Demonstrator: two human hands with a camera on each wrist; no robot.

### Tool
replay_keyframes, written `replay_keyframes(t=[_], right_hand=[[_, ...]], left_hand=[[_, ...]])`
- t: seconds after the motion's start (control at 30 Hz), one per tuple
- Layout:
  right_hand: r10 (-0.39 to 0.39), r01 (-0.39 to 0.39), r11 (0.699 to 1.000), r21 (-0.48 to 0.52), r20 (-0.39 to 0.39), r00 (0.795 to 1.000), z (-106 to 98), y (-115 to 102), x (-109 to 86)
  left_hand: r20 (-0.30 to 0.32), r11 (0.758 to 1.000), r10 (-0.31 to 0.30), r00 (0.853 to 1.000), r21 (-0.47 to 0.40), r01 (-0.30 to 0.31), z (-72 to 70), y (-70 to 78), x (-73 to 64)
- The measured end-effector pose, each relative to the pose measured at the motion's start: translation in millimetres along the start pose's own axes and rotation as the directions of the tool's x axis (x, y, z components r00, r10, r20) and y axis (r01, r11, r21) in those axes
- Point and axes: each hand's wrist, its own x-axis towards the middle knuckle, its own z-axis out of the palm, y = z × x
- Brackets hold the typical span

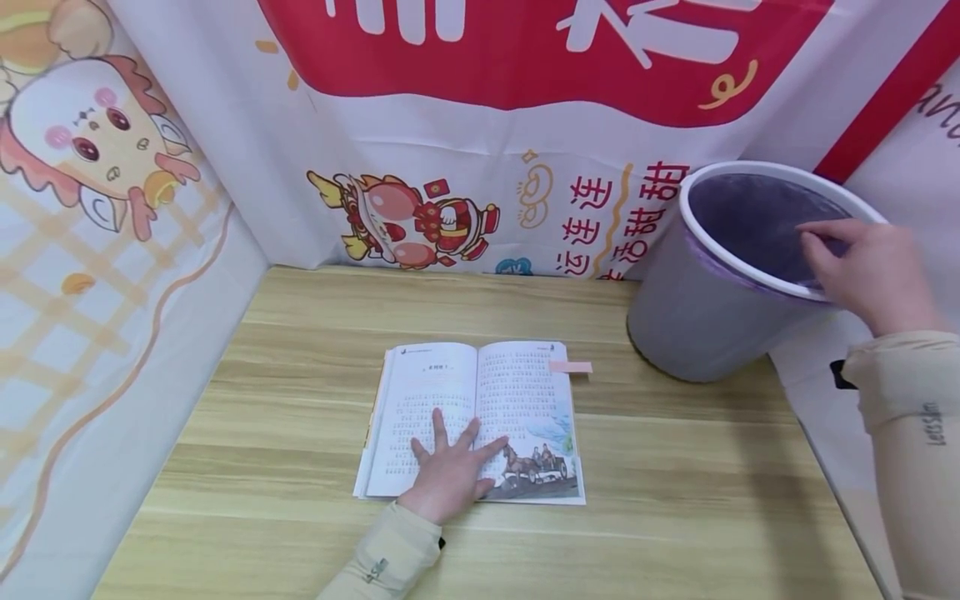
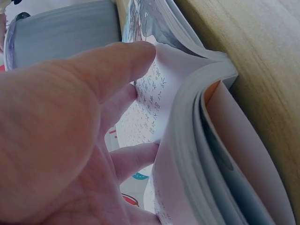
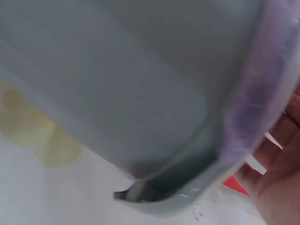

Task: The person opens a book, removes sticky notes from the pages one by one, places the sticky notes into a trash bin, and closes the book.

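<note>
An open book (image 1: 517, 400) lies on the table, printed text on both pages and a horse-drawn cart pictured at the lower right. My left hand (image 1: 448, 477) rests on it with fingers spread, across the lower part near the spine. The left wrist view shows the thumb (image 2: 112, 65) and the book's curved page edges (image 2: 187, 140). A pink paper tab (image 1: 572, 367) sticks out from the right page. Over the rim of a grey bin (image 1: 705, 308) is my right hand (image 1: 873, 271), thumb and forefinger bent together. I see nothing between their tips. In the right wrist view the bin's rim partly hides the fingers.
The bin stands at the table's back right, with a white rim (image 1: 772, 167) and a purplish liner (image 1: 750, 217). Printed cloth (image 1: 450, 125) hangs behind the wooden table (image 1: 285, 400), and more cloth (image 1: 82, 317) covers the left side.
</note>
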Motion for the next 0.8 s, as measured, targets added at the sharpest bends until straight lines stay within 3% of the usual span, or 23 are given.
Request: replay_keyframes(t=[0.13, 0.3, 0.53, 0.67, 0.8], right_hand=[[-0.030, 0.030, 1.000, -0.002, -0.088, 0.996, -9, -9, -4.9], [-0.093, 0.090, 0.996, -0.022, -0.211, 0.973, -20, -21, -14.0], [-0.156, 0.160, 0.987, -0.008, -0.286, 0.945, -28, -38, -34.8], [-0.231, 0.249, 0.969, -0.002, -0.371, 0.899, -23, -44, -47.9], [-0.335, 0.373, 0.928, -0.011, -0.462, 0.821, -13, -47, -58.1]], left_hand=[[-0.003, 1.000, 0.002, 1.000, -0.001, -0.002, 0.7, -0.1, 0.2], [-0.009, 1.000, 0.003, 1.000, 0.001, -0.003, 2.0, -0.5, 0.4], [-0.020, 1.000, 0.004, 1.000, -0.004, -0.004, 2.9, -1.0, 0.6], [-0.021, 1.000, 0.002, 1.000, -0.014, -0.003, 2.4, -0.5, 0.3], [-0.019, 1.000, 0.003, 1.000, -0.019, -0.003, 1.9, 0.1, -0.4]])
